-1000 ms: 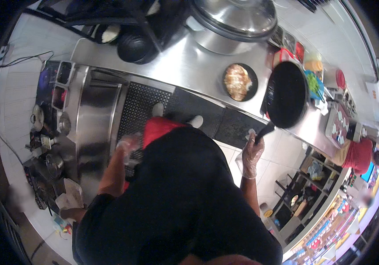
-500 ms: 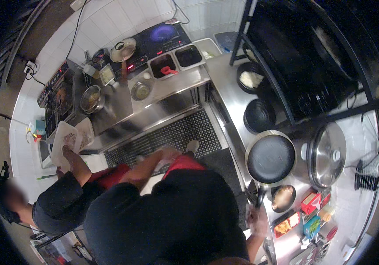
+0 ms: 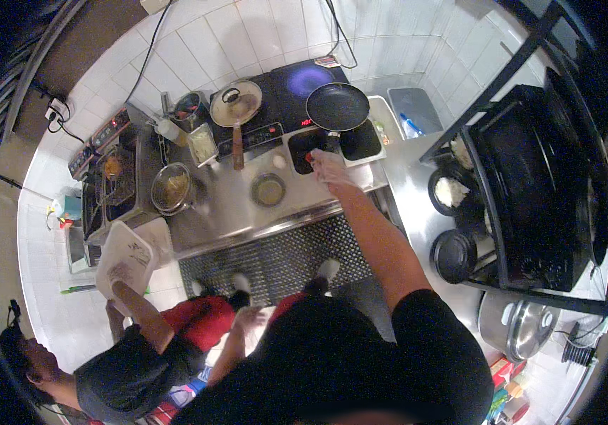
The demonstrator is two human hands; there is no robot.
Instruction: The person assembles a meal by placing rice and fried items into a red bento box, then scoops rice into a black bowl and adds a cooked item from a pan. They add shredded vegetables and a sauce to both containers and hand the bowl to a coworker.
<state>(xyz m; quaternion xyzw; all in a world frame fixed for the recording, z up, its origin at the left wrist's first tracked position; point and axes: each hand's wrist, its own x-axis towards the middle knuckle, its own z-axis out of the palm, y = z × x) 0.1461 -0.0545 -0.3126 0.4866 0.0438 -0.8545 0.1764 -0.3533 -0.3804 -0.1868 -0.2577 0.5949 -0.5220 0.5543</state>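
Observation:
My right hand (image 3: 331, 170), in a clear glove, is closed around the handle of a black frying pan (image 3: 338, 106). The pan hangs level above two dark containers (image 3: 309, 142) set in the counter, close to the induction cooktop (image 3: 275, 79) with its glowing purple ring. Something red shows beside my fingers, partly hidden. Low in front of my body, my left hand (image 3: 248, 320) is gloved too, its fingers stretched out and nothing in them. A lidded pan (image 3: 236, 103) with a wooden handle sits left of the raised pan.
On the left a co-worker (image 3: 123, 368) holds a white tub (image 3: 127, 258). A strainer bowl (image 3: 171, 190) and fryer (image 3: 112, 180) stand along the left counter. Right are a bowl of rice (image 3: 451, 193), a black-framed rack (image 3: 491, 212) and a large lidded pot (image 3: 520, 322).
My right hand has carried the frying pan from the right counter forward and left to the cooktop. My view has turned with it. The co-worker still holds the tub.

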